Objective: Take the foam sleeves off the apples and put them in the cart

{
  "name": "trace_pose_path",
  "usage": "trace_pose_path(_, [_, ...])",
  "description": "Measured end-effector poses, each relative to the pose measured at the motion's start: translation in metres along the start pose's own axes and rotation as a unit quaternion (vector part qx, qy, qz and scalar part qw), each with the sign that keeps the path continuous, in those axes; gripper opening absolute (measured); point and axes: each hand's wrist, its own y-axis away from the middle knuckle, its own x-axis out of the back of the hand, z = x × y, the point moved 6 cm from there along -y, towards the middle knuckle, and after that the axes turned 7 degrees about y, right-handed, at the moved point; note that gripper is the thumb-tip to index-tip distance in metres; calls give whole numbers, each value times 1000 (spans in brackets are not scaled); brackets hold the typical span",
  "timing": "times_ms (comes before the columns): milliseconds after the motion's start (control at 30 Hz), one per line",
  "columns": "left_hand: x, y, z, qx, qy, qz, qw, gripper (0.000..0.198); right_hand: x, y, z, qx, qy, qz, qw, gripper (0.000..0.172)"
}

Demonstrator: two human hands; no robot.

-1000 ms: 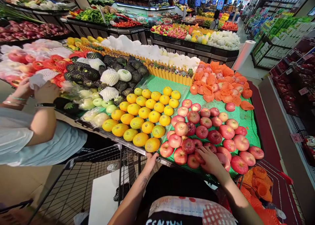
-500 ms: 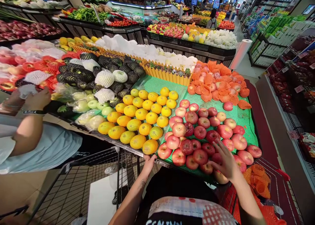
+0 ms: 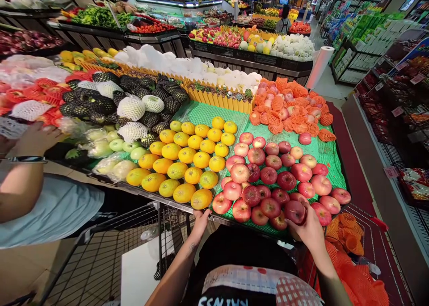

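Observation:
My right hand (image 3: 306, 225) is wrapped round a dark red apple (image 3: 295, 212) at the front right of the display. Rows of red apples (image 3: 268, 175) lie beside it on a green mesh mat (image 3: 250, 126). At the front edge of the display (image 3: 174, 204), my left hand (image 3: 201, 219) grips the rim just below the oranges, its thumb and fingers closed on it. Yellow-orange oranges (image 3: 186, 155) stand in rows left of the apples. Behind the apples is a heap of fruit in orange foam nets (image 3: 291, 101).
Another person's hands (image 3: 35, 138) are over netted fruit at the left. Below the display stands a wire cart (image 3: 100, 248). A second cart (image 3: 375, 252) at the right holds orange nets (image 3: 348, 270). A plastic bag roll (image 3: 320, 67) stands behind.
My right hand was open above the apples and has closed round one at the front. My left hand stays on the rim. The view has shifted slightly.

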Motion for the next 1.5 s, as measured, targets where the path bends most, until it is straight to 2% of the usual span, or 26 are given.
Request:
trace_pose_path(133, [1,2,1,12,-9,5,1000,48,3,-11,-7,29,12,-22,999,77])
trace_pose_path(267, [3,3,3,24,-11,10,1000,48,11,-29,-6,76,-21,-120,990,83])
trace_pose_path(400, [4,3,5,32,-6,13,999,46,19,-39,-2,72,-39,-202,976,86])
trace_pose_path(533, [4,4,5,36,3,15,999,45,22,-40,1,64,-55,-201,976,87])
trace_pose_path(700, [4,3,2,44,18,10,999,47,16,-37,4,53,-91,-195,975,82])
trace_pose_path(833, [4,1,-1,48,31,9,998,47,13,-38,7,37,-132,-180,974,87])
trace_pose_path(933, [4,1,-3,49,37,7,998,48,10,-37,8,46,-139,-182,972,84])
trace_pose_path(1200, [6,-3,-10,35,13,2,999,45,-1,-40,27,17,-165,-185,969,90])
trace_pose_path(1500, [9,-14,-17,3,-42,-8,999,45,1,-48,16,36,-127,-215,968,86])
